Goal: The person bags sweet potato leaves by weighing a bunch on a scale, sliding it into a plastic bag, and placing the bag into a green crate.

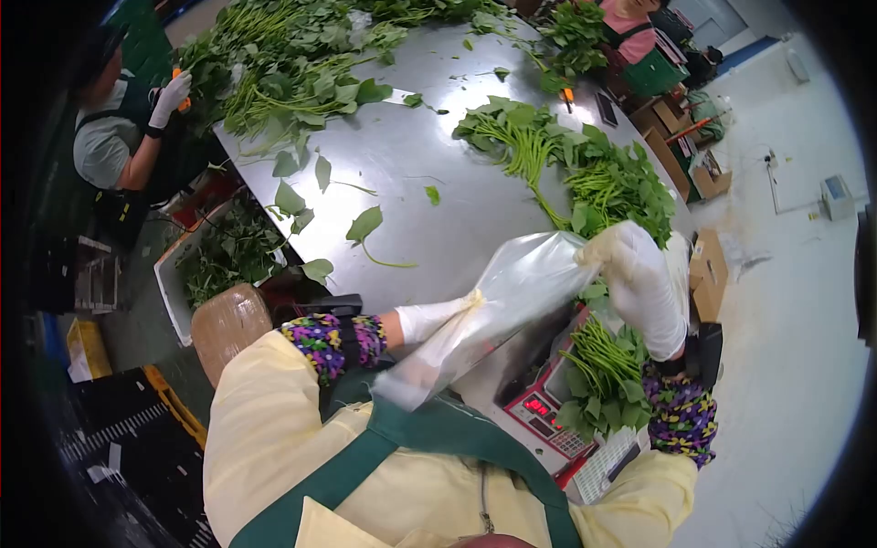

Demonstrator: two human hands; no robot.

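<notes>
A clear plastic bag (521, 292) is stretched between my two white-gloved hands, above the near edge of the metal table (411, 192). My left hand (443, 317) grips one side of it, and its fingers are partly hidden by the plastic. At the other end my right hand (635, 274) is closed on the bag's upper corner. Below my right hand, a bunch of green leafy stems (607, 374) lies on a red scale (545, 416) with a lit display. More leafy bunches (585, 169) lie on the table just beyond my right hand.
A large pile of greens (301, 78) covers the table's far left, with loose leaves (365, 224) nearer. One person (114, 137) stands at the left, another (626, 32) at the far right. A crate of leaves (169, 274), a stool (230, 329) and cardboard boxes (708, 274) stand around.
</notes>
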